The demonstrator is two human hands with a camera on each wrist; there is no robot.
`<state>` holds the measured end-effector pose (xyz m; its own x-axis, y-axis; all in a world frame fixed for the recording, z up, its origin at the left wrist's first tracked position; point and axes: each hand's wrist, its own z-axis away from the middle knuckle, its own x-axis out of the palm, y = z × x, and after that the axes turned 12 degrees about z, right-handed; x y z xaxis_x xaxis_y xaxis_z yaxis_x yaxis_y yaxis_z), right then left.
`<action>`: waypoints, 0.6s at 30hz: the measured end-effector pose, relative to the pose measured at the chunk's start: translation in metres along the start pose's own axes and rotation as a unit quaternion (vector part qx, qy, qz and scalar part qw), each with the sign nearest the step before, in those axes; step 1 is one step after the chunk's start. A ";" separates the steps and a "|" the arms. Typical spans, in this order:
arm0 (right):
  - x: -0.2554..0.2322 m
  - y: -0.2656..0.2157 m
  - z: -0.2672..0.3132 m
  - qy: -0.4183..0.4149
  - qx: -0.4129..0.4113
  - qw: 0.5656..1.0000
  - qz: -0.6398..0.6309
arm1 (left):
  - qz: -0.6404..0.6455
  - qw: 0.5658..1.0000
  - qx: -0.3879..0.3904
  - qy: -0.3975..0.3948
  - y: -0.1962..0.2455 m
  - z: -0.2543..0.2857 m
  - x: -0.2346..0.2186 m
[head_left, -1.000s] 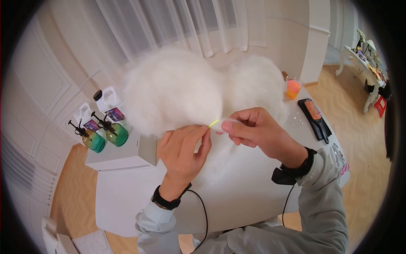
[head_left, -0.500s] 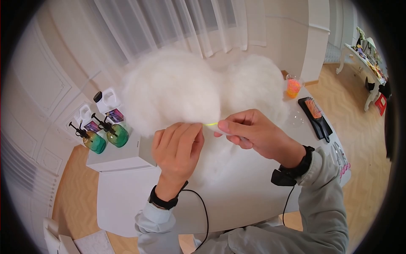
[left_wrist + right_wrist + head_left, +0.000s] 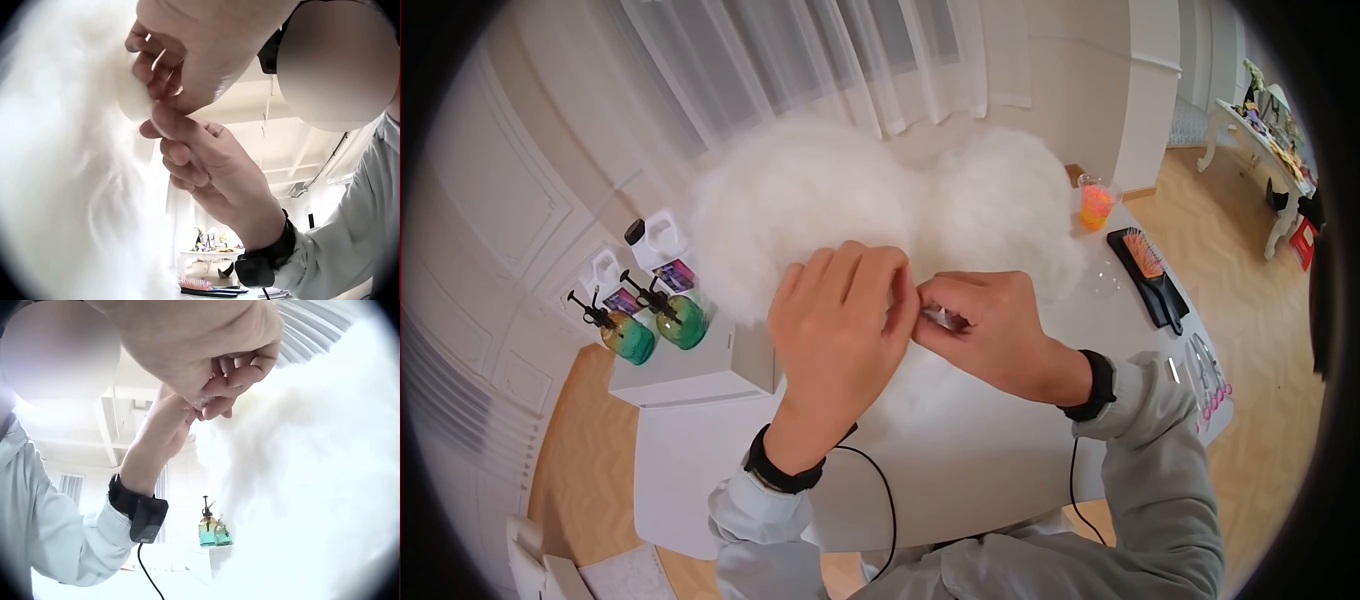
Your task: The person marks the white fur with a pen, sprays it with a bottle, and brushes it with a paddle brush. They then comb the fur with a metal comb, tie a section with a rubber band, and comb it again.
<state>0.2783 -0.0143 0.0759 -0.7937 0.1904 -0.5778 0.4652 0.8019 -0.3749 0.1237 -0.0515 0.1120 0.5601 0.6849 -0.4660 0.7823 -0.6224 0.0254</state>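
Note:
Two big mounds of fluffy white fur (image 3: 800, 200) rise over the table in front of me. A tuft of this fur (image 3: 132, 103) runs from the left mound down to where my fingertips meet. My left hand (image 3: 840, 320), back upward, curls its fingers and thumb together at the tuft. Beside it my right hand (image 3: 995, 335) pinches with thumb and forefinger, its fingertips meeting those of the left. The yellow rubber band seen between the hands earlier is hidden by the fingers now. In the right wrist view, a whitish bit shows by the right hand's fingertips (image 3: 212, 406).
Two green-amber spray bottles (image 3: 680, 322) and white jugs (image 3: 665, 235) stand on a white box (image 3: 690, 375) at left. Along the right edge of the white table (image 3: 990, 480) lie a cup of orange-pink bits (image 3: 1094, 207), a brush (image 3: 1148, 275) and pink-handled scissors (image 3: 1215, 400).
The hands have come together at the fingertips, and the right hand has turned more palm-down. The left hand has moved up and right. The yellow band has gone out of sight between the fingers.

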 end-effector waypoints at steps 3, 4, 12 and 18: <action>-0.004 -0.002 0.001 -0.013 0.024 0.999 -0.037 | -0.013 1.000 -0.027 0.006 -0.005 0.002 -0.002; -0.006 -0.004 0.001 -0.033 0.049 0.995 -0.077 | 0.022 0.998 -0.046 0.019 -0.006 0.004 -0.003; -0.023 -0.010 -0.004 -0.164 0.203 0.927 -0.269 | 0.155 0.969 -0.191 0.035 0.005 0.033 -0.018; -0.012 0.002 0.001 -0.080 0.095 0.976 -0.181 | 0.451 0.758 -0.464 -0.085 0.008 0.049 -0.008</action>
<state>0.2889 -0.0155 0.0811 -0.8554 -0.1884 -0.4826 0.2426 0.6773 -0.6945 0.1118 -0.0803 0.0728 0.9994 0.0327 0.0057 0.0016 -0.2202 0.9755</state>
